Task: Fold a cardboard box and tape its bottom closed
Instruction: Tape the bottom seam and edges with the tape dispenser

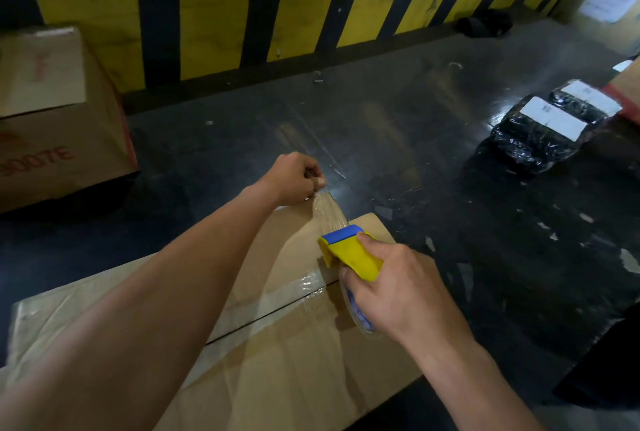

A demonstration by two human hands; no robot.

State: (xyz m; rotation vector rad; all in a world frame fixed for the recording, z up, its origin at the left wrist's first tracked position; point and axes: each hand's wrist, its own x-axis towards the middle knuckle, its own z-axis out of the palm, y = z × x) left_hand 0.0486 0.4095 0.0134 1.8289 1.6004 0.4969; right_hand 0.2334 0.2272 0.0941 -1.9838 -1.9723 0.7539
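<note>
The cardboard box lies flaps-up at the near edge of the dark table, its seam partly covered with clear tape. A fresh strip spans the far edge. The left hand pinches its free end to keep it taut, and the right hand grips the tape dispenser just above the box. Whether the strip touches cardboard yet is hard to tell.

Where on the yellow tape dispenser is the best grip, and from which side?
Grip the tape dispenser by its yellow body, from the near side, as the right hand does: its blue cutter faces away, where tape runs out to the pinching left hand, so that end should stay free.
</note>
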